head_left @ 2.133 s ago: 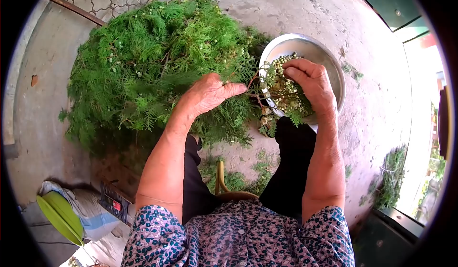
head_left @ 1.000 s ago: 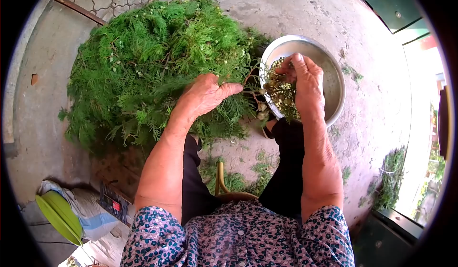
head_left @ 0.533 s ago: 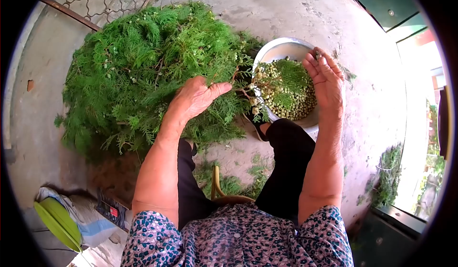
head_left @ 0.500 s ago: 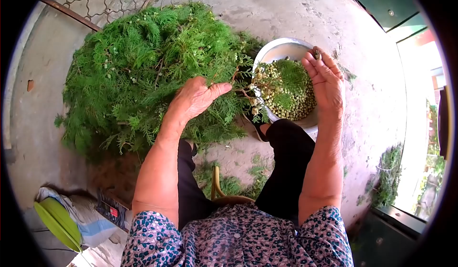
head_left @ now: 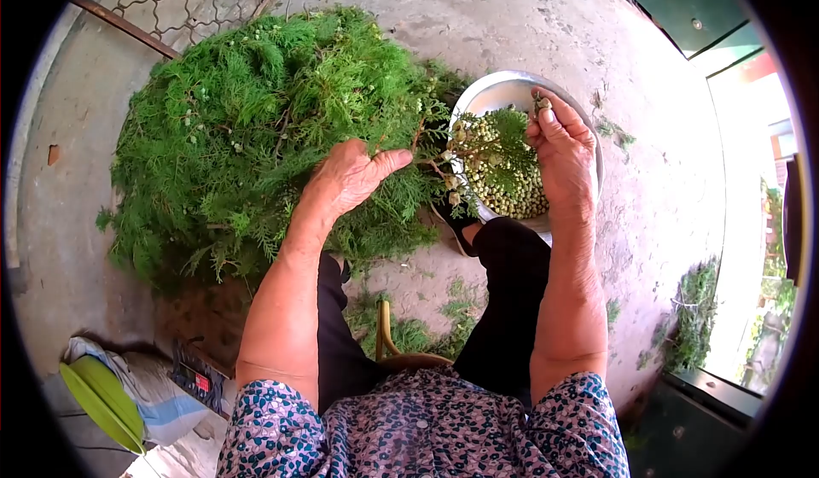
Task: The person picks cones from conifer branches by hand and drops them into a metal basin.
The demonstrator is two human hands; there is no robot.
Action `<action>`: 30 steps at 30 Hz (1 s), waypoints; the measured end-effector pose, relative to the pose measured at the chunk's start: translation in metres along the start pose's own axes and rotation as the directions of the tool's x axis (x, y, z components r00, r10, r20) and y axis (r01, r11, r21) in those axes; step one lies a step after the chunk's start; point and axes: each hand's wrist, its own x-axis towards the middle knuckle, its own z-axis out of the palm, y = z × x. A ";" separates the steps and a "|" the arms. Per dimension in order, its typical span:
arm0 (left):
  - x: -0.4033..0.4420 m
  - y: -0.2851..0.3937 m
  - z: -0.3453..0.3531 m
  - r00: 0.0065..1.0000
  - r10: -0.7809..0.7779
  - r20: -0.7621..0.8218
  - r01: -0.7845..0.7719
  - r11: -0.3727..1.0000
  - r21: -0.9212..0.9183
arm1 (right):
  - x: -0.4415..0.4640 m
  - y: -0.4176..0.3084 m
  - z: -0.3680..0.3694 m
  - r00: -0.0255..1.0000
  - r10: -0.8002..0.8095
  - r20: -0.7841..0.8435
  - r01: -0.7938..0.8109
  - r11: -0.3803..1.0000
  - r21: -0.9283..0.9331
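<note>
My left hand is closed around a conifer branch. That branch has flat green sprays and pale cones, and it reaches over the near-left rim of the metal basin. Inside the basin lie many small green-yellow cones. Above the basin's right side, my right hand pinches a small cone between thumb and fingers. A feathery spray hangs over the cones, just left of the right hand.
A big heap of green conifer branches fills the floor at left. A wire-mesh frame stands behind it. Lower left are a lime-green round object and a grey sack. More greenery lies by the doorway at right.
My right hand has moved slightly left and bent inward, bringing the pinched cone further over the basin. My left hand stays nearly still on the branch.
</note>
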 end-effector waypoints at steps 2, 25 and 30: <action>-0.002 0.001 -0.001 1.000 0.019 0.011 -0.019 1.000 -0.002 | 0.000 0.002 0.002 1.000 0.025 -0.010 -0.025 0.999 0.027; -0.058 0.011 -0.014 0.901 0.223 -0.373 -0.389 0.795 -0.465 | -0.101 0.023 0.091 0.932 0.173 0.320 -0.267 0.922 0.280; -0.091 0.018 -0.027 0.943 0.222 -0.248 -0.330 0.725 -0.605 | -0.123 0.020 0.110 0.925 0.223 0.309 -0.320 0.894 0.314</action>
